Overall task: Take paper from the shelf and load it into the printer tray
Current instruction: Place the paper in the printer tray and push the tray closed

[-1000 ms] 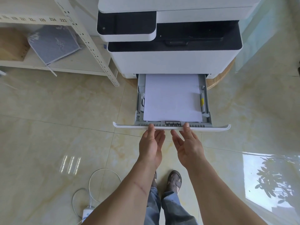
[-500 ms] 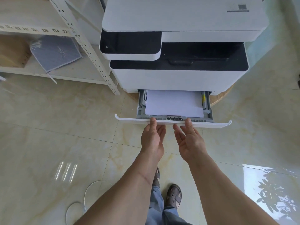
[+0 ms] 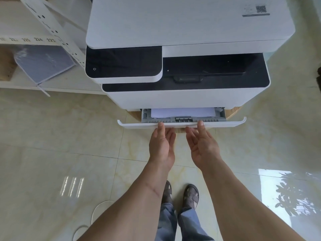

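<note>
- Now our fingers [image 3: 161, 126] lie flat and loose, gripping nothing; the left hand [image 3: 162, 145] and right hand [image 3: 203, 146] press their tips against the tray [image 3: 139, 124] front.
- Just beyond the fingertips, the paper [image 3: 182, 112] sits inside the tray, only a narrow strip showing.
- Above them looms the printer [image 3: 182, 98], the tray nearly home.
- Far left of the fingers stands the shelf [image 3: 52, 28].
- We judge loading done; only the final push to close the tray is left.
</note>
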